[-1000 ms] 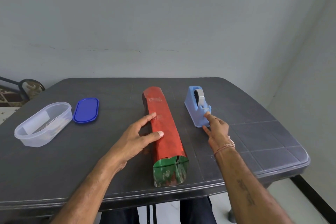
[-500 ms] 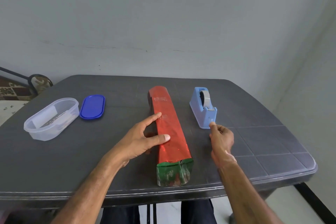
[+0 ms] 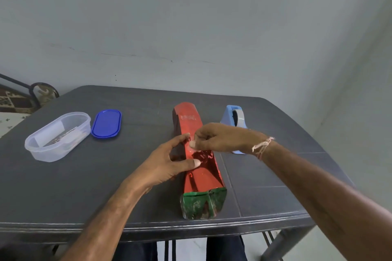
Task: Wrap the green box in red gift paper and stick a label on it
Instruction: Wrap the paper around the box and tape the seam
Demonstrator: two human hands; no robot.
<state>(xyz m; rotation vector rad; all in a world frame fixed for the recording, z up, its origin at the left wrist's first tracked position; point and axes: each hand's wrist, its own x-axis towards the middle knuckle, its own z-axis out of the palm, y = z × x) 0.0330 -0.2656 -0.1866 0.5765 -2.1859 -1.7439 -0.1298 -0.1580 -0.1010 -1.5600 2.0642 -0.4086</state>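
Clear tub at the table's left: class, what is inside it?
Inside the clear tub, a white slip shows towards the left and pale flat pieces lie along the bottom, too blurred to identify. The blue lid lies beside the tub, off it.

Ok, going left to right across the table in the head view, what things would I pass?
clear tub → blue lid → red-wrapped box → tape dispenser
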